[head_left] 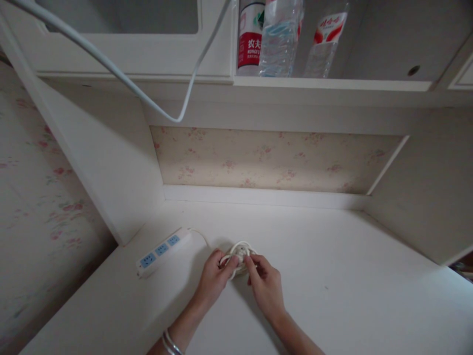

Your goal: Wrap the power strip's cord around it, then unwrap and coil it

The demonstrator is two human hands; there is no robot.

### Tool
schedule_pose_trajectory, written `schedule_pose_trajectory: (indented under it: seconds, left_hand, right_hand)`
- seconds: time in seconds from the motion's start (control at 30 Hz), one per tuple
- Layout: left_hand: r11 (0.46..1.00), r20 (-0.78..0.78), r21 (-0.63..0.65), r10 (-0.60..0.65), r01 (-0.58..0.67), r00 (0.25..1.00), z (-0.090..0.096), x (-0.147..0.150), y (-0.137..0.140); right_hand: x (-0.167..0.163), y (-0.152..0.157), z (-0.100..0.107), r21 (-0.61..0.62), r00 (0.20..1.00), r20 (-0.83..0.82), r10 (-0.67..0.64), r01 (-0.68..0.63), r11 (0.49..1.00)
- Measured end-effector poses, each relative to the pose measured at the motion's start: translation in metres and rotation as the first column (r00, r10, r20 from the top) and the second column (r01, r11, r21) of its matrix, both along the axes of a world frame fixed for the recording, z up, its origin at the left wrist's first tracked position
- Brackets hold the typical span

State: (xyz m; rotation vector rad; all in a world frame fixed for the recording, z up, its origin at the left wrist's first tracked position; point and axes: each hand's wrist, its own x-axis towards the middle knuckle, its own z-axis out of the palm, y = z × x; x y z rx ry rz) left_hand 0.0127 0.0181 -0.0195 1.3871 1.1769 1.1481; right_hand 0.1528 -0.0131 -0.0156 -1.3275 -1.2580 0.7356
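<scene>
White cable [176, 119] dangled foremost; left hand [215, 277] and right hand [266, 286], grips pinched tight, held the coiled cord [242, 245] between them, power strip [162, 250] nearer the left.

The white desktop [332, 276] bears a blue-socketed power strip [163, 252]; the shelf [351, 86] above holds plastic bottles [281, 44].

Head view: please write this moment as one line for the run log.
left hand: gripping coiled cord | right hand: pinching coiled cord | power strip: on white desktop, left of coiled cord
</scene>
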Motion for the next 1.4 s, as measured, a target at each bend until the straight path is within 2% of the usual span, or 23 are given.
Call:
schedule_pose_trajectory:
  seconds: [0.1, 0.23, 0.4, 0.5, 0.67, 0.8, 0.97, 1.17, 1.33, 1.4]
  left_hand:
    - [1.0, 0.027, 0.012, -0.011, 0.011, 1.0, 0.001, 0.002, -0.001]
    - [1.0, 0.065, -0.012, -0.016, 0.017, 0.998, 0.0, 0.003, -0.001]
    - [0.999, 0.117, -0.042, -0.008, 0.013, 0.993, -0.002, 0.003, -0.001]
    - [0.999, 0.104, -0.039, -0.003, 0.007, 0.995, -0.004, 0.004, 0.0]
    - [1.0, 0.044, 0.008, 0.005, -0.005, 0.999, -0.008, 0.007, 0.001]
    - [1.0, 0.032, 0.025, 0.01, -0.011, 0.999, -0.006, 0.007, -0.001]
    - [0.999, 0.033, 0.053, -0.008, 0.006, 0.999, -0.005, 0.007, -0.003]
    - [0.992, -0.022, -0.03, 0.125, -0.125, 0.992, -0.01, 0.002, 0.006]
    - [0.989, -0.067, 0.053, 0.139, -0.135, 0.988, -0.006, -0.005, 0.01]
    - [0.991, -0.103, 0.023, 0.13, -0.129, 0.986, -0.004, -0.007, 0.01]
  right_hand:
    - [0.001, 0.002, 0.001, -0.027, 1.0, -0.028, -0.011, 0.011, 1.0]
    - [0.001, 0.005, 0.004, -0.084, 0.989, -0.149, -0.005, -0.007, 0.996]
    - [0.003, 0.011, 0.005, -0.097, 0.937, -0.338, 0.094, -0.134, 0.986]
    - [0.005, 0.014, 0.005, -0.119, 0.901, -0.415, 0.123, -0.189, 0.975]
    - [0.006, 0.016, 0.003, -0.132, 0.868, -0.484, 0.11, -0.197, 0.972]
    - [0.008, 0.02, -0.001, -0.129, 0.851, -0.516, 0.094, -0.186, 0.974]
    - [0.022, 0.032, -0.009, -0.187, 0.876, -0.483, -0.011, -0.091, 0.978]
    - [0.026, 0.036, -0.013, -0.147, 0.856, -0.517, 0.005, -0.094, 0.985]
    - [0.022, 0.036, -0.016, -0.147, 0.851, -0.525, 0.002, -0.093, 0.985]
    - [0.021, 0.036, -0.017, -0.134, 0.843, -0.538, 0.021, -0.111, 0.985]
